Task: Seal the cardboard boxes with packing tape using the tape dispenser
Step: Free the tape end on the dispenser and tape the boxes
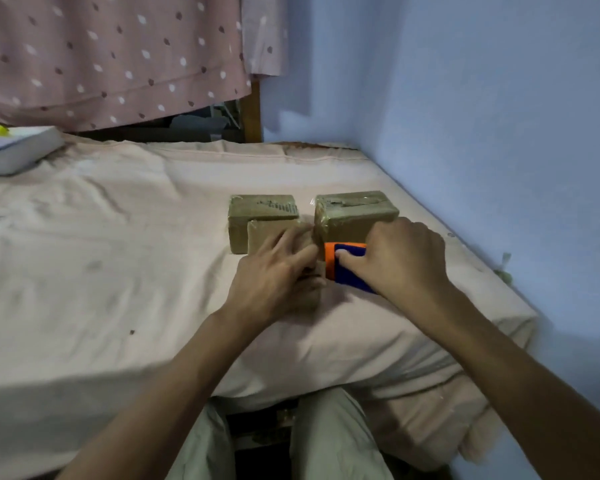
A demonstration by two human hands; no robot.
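Three brown cardboard boxes sit on the bed. The back left box (262,210) and the back right box (355,211) both carry tape on top. In front of them stands a nearer box (262,237), mostly hidden under my left hand (274,271), which lies over it with fingers spread. My right hand (392,261) grips the orange and blue tape dispenser (343,266) beside that box's right side, thumb pressed on the blue body. The picture is blurred around the hands.
The bed (118,254) is covered by a pale pink sheet. A white book-like box (14,150) lies at its far left. A blue wall (499,133) runs close along the right edge. A dotted curtain (118,57) hangs behind. My knees (326,441) are below.
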